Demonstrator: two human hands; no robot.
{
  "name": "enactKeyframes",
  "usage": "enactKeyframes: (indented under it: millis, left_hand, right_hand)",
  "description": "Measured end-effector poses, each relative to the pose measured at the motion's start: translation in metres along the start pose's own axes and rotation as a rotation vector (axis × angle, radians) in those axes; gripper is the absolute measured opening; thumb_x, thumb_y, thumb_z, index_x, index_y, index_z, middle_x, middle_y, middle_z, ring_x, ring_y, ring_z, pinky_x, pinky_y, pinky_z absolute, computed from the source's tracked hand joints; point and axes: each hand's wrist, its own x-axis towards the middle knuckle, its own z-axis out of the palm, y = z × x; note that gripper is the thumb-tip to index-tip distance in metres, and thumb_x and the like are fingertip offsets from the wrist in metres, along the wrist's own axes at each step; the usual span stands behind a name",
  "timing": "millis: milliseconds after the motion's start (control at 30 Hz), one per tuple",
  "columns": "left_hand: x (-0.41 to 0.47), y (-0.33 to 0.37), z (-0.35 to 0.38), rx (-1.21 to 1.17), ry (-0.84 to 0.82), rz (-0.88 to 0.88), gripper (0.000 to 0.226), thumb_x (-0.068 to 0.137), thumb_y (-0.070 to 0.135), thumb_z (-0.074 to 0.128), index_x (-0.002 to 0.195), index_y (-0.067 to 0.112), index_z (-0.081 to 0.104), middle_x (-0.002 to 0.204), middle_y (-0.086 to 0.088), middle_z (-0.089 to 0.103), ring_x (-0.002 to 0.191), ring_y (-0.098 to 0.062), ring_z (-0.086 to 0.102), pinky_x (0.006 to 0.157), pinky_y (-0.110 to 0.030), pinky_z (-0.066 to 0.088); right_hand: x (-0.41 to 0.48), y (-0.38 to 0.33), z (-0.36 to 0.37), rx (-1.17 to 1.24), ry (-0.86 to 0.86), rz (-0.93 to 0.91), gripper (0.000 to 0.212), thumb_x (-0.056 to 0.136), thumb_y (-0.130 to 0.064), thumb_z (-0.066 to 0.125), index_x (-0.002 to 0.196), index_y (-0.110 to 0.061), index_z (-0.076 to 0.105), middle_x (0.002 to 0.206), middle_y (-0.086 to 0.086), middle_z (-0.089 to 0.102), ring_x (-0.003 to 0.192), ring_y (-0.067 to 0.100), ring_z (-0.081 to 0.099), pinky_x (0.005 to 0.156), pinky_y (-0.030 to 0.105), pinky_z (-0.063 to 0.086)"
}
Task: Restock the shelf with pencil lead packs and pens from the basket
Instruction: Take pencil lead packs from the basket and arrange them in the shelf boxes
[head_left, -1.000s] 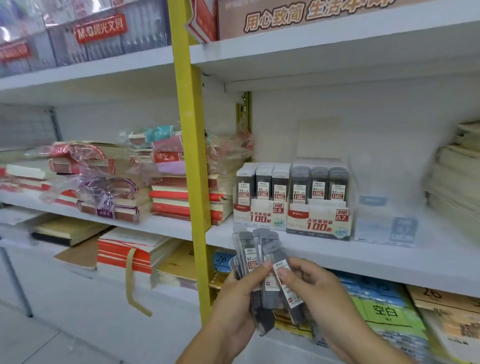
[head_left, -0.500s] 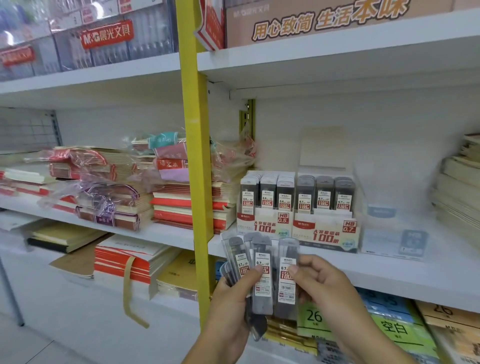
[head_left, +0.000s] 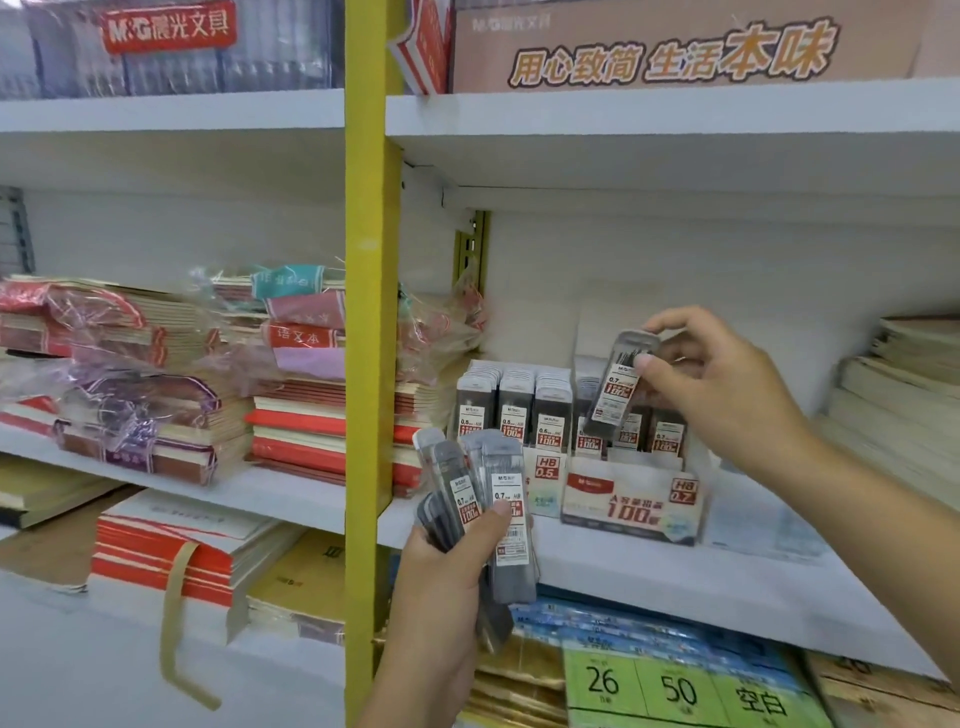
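Barely begun, I judge: the right grip pinches one grey plastic lead pack over the white cardboard display box, the left grip clutching a fan of spare packs

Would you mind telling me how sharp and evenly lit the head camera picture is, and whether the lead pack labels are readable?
Head view: light is flat and even; the upper shelf edge slopes with wide-lens distortion; the pack in the right hand and the fanned packs in the left hand show 0.7, finer print is smeared; the wrapped notebooks glint.
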Motion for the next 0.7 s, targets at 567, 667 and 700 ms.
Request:
enactKeyframes:
  millis: [567, 667, 700]
  left_hand:
    - [0.0, 0.015, 0.026, 0.072, 0.018, -0.022, 0.061, 0.053, 0.033, 0.085, 0.11, 0.02, 0.07, 0.097, -0.006, 0.08, 0.088, -0.026, 0.077, 0.078, -0.044, 0.061]
    - [-0.007, 0.014, 0.031, 0.094, -0.01, -0.027, 0.064, 0.05, 0.033, 0.088, 0.11, 0.018, 0.071, 0.097, -0.007, 0.08, 0.088, -0.025, 0.077, 0.077, -0.042, 0.06]
    - [-0.008, 0.014, 0.032, 0.106, -0.014, -0.026, 0.067, 0.048, 0.035, 0.089, 0.11, 0.017, 0.071, 0.098, -0.007, 0.079, 0.089, -0.026, 0.077, 0.08, -0.045, 0.06]
  right_hand:
    - [0.003, 0.008, 0.019, -0.587, -0.15, -0.05, 0.023, 0.093, -0.031, 0.06, 0.115, -0.03, 0.066, 0.097, -0.01, 0.054, 0.085, 0.005, 0.052, 0.073, 0.02, 0.038]
    - [-0.025, -0.012, 0.024, -0.227, -0.143, -0.001, 0.019, 0.089, -0.039, 0.056, 0.106, -0.04, 0.065, 0.091, -0.02, 0.062, 0.08, -0.005, 0.057, 0.069, 0.011, 0.045]
    - [-0.036, -0.019, 0.027, -0.036, -0.183, 0.061, 0.017, 0.087, -0.04, 0.059, 0.103, -0.042, 0.065, 0.088, -0.019, 0.065, 0.077, -0.007, 0.06, 0.066, 0.011, 0.049]
